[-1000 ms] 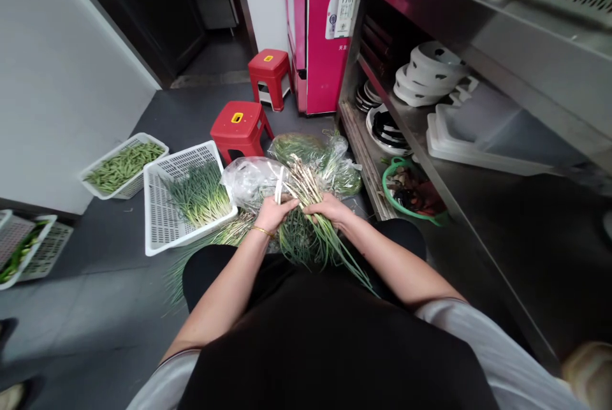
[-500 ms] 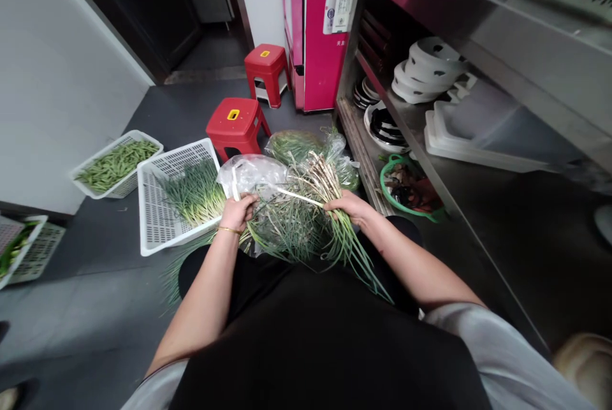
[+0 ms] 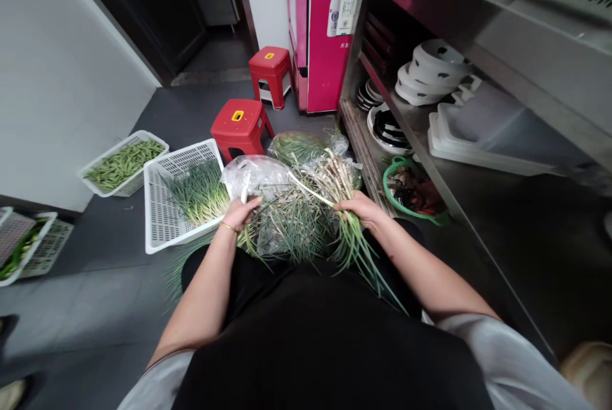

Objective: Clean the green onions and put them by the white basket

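Observation:
My right hand (image 3: 359, 208) is wrapped round a bunch of scallions (image 3: 338, 179). Their pale root ends point up and away, and the green leaves hang down over my lap. One white stalk (image 3: 310, 189) sticks out of the bunch to the left. My left hand (image 3: 243, 212) is apart from the bunch, fingers drawn together beside a clear plastic bag (image 3: 258, 171). Yellow-green leaves (image 3: 248, 241) show just below it; what it pinches, if anything, is hidden. Between both hands lies a loose heap of scallions and dry trimmings (image 3: 299, 222) on plastic.
A white basket (image 3: 155, 206) with scallions lying in it stands at left, beside a basket of green beans (image 3: 125, 164). Two red stools (image 3: 236, 123) stand ahead. At right is a metal shelf (image 3: 430, 142) with dishes and a green basket (image 3: 415, 211) of dark scraps.
The lone stalk now tilts more steeply up from the bunch. My left hand's fingers have shifted slightly, while the right keeps its hold. The whole view has moved a little.

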A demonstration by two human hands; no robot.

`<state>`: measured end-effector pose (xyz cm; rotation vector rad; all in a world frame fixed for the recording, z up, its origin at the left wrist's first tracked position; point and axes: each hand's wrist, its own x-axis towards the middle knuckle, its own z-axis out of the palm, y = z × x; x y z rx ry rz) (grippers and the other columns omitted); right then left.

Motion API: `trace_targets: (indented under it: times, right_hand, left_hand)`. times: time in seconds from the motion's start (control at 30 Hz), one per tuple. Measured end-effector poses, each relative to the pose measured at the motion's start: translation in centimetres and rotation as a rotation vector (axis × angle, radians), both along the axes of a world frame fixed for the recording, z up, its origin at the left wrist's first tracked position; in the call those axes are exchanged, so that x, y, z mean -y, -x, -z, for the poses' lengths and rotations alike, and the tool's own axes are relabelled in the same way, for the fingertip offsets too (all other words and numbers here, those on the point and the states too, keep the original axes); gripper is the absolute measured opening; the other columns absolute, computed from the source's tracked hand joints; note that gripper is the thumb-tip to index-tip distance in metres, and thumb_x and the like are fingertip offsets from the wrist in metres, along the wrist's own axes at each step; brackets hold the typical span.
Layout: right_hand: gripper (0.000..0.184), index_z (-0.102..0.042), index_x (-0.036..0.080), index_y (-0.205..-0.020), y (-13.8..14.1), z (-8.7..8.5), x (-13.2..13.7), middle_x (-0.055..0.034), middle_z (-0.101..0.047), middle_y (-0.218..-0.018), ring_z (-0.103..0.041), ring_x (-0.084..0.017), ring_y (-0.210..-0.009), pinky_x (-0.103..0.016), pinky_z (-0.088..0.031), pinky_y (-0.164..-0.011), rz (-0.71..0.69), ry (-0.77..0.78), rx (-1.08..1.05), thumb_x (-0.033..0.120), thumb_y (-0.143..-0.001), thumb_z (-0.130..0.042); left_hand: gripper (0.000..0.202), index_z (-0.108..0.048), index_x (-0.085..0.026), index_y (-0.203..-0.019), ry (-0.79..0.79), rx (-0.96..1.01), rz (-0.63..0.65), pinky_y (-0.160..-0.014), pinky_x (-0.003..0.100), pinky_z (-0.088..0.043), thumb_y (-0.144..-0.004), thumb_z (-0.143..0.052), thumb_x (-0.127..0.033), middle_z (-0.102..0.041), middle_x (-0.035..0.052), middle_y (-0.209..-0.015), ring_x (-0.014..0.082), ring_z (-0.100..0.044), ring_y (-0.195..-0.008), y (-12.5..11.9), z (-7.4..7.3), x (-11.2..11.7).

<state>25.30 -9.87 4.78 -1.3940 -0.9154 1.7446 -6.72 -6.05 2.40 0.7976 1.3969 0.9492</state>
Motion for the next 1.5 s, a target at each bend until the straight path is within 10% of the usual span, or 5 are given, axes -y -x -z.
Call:
trace_targets:
  times: [0.3, 0.67, 0.97, 1.23, 1.5]
  right_hand:
    - [0.013, -0.058, 0.015, -0.055, 6.7, 1.3, -0.3, 0.0019, -0.055, -0.042, -0.048, -0.009, -0.035, -0.019, -0.037, -0.034, -0.134, -0.06, 0.033, 0.023, -0.052, -0.069]
    - [0.016, -0.058, 0.014, -0.056, 0.1, 0.5, 1.2, 0.0006, -0.057, -0.045, -0.046, -0.009, -0.034, -0.02, -0.036, -0.034, -0.124, -0.056, 0.037, 0.022, -0.051, -0.07]
    - [0.013, -0.058, 0.014, -0.056, 4.6, 1.5, 0.0, 0.0021, -0.055, -0.042, -0.048, -0.01, -0.036, -0.02, -0.038, -0.037, -0.233, -0.093, 0.057, 0.022, -0.052, -0.069]
    - [0.022, -0.061, 0.014, -0.067, 6.4, 1.8, -1.8, 0.0013, -0.06, -0.051, -0.051, -0.009, -0.041, -0.019, -0.039, -0.039, -0.267, -0.116, -0.141, 0.03, -0.057, -0.071]
    - [0.025, -0.061, 0.012, -0.07, 7.7, 2.2, -2.3, -0.0007, -0.062, -0.055, -0.053, -0.011, -0.043, -0.021, -0.042, -0.041, -0.073, -0.132, -0.264, 0.025, -0.054, -0.076]
  left_hand:
    - [0.043, -0.065, -0.008, -0.074, -0.124, 0.201, -0.005, -0.034, 0.016, -0.01, -0.05, -0.085, -0.037, -0.052, -0.0022, -0.052, -0.0022, -0.024, -0.034, -3.8, -2.0, 0.7]
    - [0.028, -0.054, -0.014, -0.059, -0.091, -0.134, -0.185, -0.034, 0.018, -0.015, -0.053, -0.079, -0.024, -0.045, -0.0064, -0.041, 0.0025, -0.03, -0.032, 0.4, 0.0, -0.5]
    - [0.045, -0.061, -0.011, -0.083, -0.053, 0.338, 0.21, -0.036, 0.015, -0.008, -0.058, -0.081, -0.043, -0.038, -0.0088, -0.048, -0.0002, -0.022, -0.035, -4.8, -1.5, 0.9]
    - [0.043, -0.065, -0.01, -0.085, -0.106, 0.26, 0.093, -0.037, 0.02, -0.036, -0.064, -0.076, -0.046, -0.05, -0.002, -0.047, 0.0081, -0.045, -0.039, -3.0, -2.7, 0.6]
    - [0.04, -0.065, -0.008, -0.085, -0.098, 0.268, -0.07, -0.032, 0.014, -0.011, -0.058, -0.082, -0.032, -0.031, -0.012, -0.042, -0.001, -0.018, -0.032, -2.1, -2.6, 1.4]
